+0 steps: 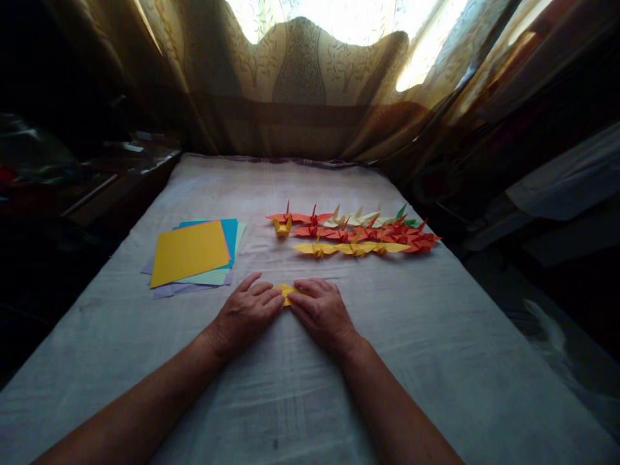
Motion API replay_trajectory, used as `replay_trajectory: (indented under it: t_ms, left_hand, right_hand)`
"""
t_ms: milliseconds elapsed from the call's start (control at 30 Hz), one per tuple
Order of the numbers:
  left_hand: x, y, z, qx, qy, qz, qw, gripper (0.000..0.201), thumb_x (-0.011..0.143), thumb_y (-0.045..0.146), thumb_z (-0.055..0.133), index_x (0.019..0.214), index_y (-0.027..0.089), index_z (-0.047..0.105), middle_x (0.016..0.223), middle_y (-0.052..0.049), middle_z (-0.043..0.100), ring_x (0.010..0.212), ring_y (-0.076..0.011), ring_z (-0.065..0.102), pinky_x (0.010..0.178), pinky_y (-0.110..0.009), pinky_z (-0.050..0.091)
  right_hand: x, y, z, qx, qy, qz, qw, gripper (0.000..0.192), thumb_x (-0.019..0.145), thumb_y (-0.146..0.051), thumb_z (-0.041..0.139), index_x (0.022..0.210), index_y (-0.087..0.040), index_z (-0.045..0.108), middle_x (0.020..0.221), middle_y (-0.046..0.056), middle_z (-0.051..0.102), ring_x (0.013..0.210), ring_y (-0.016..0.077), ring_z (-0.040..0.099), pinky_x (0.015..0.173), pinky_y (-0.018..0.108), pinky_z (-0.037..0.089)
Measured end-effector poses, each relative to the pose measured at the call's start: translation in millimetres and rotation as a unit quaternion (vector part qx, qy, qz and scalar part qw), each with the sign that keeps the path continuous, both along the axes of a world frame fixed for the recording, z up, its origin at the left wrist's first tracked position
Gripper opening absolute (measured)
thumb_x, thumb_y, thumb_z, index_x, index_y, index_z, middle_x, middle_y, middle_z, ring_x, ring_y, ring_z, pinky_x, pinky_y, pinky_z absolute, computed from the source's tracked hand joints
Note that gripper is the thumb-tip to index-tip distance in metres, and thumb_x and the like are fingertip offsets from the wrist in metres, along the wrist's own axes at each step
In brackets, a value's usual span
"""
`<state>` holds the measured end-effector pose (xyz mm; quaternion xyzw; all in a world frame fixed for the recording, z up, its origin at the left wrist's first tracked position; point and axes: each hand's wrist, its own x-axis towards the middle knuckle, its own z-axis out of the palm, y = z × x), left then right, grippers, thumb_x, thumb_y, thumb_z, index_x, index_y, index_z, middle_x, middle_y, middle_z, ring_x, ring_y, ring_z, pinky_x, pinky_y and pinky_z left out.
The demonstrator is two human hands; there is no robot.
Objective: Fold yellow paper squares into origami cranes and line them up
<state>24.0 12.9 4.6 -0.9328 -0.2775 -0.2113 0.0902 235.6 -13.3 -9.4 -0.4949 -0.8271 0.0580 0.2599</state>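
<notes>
Both hands press a small folded yellow paper (287, 294) flat on the cloth-covered worktop (436, 349), likely to sharpen a crease. The left hand (247, 313) and right hand (322, 310) lie flat, fingers (264, 292) extended together, fingertips meeting over the paper, gripping nothing. Beyond the fingers lie finished paper cranes (356, 232); left of them, a stack of coloured sheets (191, 255).

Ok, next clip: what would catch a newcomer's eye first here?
Both hands, left hand and right hand, press a small folded yellow paper piece flat on the grey cloth-covered table. Beyond them lie rows of orange, yellow and cream paper cranes; a yellow-topped stack of coloured paper sheets sits left.
</notes>
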Motion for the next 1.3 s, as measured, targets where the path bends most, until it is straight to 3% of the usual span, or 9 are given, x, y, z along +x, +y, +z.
replay_trajectory:
  t_ms: [100,200,400,567,700,900,1200,1300]
  left_hand:
    - [-3,0,-1.8,-0.037,0.003,0.012,0.999,0.022,0.099,0.027,0.049,0.104,0.02,0.069,0.105,-0.005,0.076,0.099,-0.0233,0.067,0.108,-0.048,0.038]
    - [-6,1,-4.5,-0.052,-0.014,0.016,0.998,0.021,0.098,0.027,0.05,0.108,0.021,0.068,0.106,-0.005,0.076,0.102,-0.0239,0.067,0.107,-0.048,0.038]
    - [-5,0,2.8,-0.121,-0.084,0.04,0.988,0.021,0.098,0.022,0.047,0.094,0.019,0.067,0.085,-0.005,0.074,0.081,-0.0202,0.067,0.087,-0.038,0.048]
    - [-4,-3,14.2,-0.233,-0.122,0.07,0.962,0.023,0.097,0.025,0.044,0.092,0.02,0.065,0.084,-0.003,0.072,0.079,-0.0192,0.065,0.074,-0.032,0.048]
    - [-4,-2,14.8,-0.324,-0.097,0.102,0.935,0.02,0.095,0.024,0.045,0.084,0.02,0.061,0.077,-0.001,0.068,0.071,-0.0168,0.063,0.065,-0.027,0.046]
    - [-1,-2,7.9,-0.204,-0.026,0.152,0.967,0.019,0.093,0.027,0.049,0.081,0.019,0.062,0.087,-0.007,0.067,0.087,-0.0246,0.059,0.082,-0.039,0.044]
    - [4,1,-3.7,-0.188,-0.081,0.198,0.959,0.011,0.09,0.03,0.054,0.086,0.021,0.059,0.1,-0.008,0.066,0.097,-0.0263,0.056,0.087,-0.042,0.041]
    - [6,1,-4.9,-0.186,-0.079,0.215,0.955,0.007,0.089,0.028,0.056,0.089,0.02,0.057,0.101,-0.008,0.066,0.098,-0.0272,0.056,0.087,-0.043,0.041]
  right_hand:
    - [-2,2,0.2,0.019,-0.004,0.007,1.0,0.012,0.094,-0.028,0.062,0.101,-0.028,0.072,0.113,0.003,0.072,0.108,0.0221,0.06,0.092,0.038,0.039]
    - [-3,2,0.2,0.036,0.006,0.009,0.999,0.013,0.097,-0.027,0.059,0.1,-0.026,0.071,0.111,0.003,0.074,0.107,0.0212,0.061,0.094,0.037,0.037]
    - [-7,1,3.6,0.05,0.065,0.017,0.996,0.021,0.098,-0.023,0.05,0.09,-0.02,0.069,0.081,0.003,0.074,0.083,0.019,0.066,0.085,0.035,0.04]
    - [-10,-4,4.2,0.006,0.169,0.001,0.986,0.012,0.09,-0.024,0.059,0.098,-0.022,0.068,0.088,0.003,0.076,0.081,0.0176,0.068,0.081,0.031,0.045]
    - [-13,-4,1.1,-0.043,0.155,-0.038,0.986,0.014,0.086,-0.021,0.062,0.098,-0.024,0.069,0.091,0.003,0.076,0.085,0.0189,0.068,0.085,0.032,0.045]
    - [-19,1,-2.8,-0.054,0.118,-0.067,0.989,0.013,0.082,-0.018,0.065,0.089,-0.025,0.072,0.081,0.001,0.074,0.081,0.0192,0.065,0.085,0.035,0.04]
    - [-22,3,0.1,-0.044,0.081,-0.089,0.992,0.012,0.084,-0.018,0.064,0.089,-0.026,0.072,0.081,0.001,0.073,0.083,0.0207,0.061,0.085,0.037,0.035]
    - [-22,3,-2.4,-0.03,0.057,-0.119,0.991,0.016,0.085,-0.021,0.064,0.099,-0.025,0.07,0.088,0.004,0.071,0.091,0.0235,0.058,0.088,0.04,0.034]
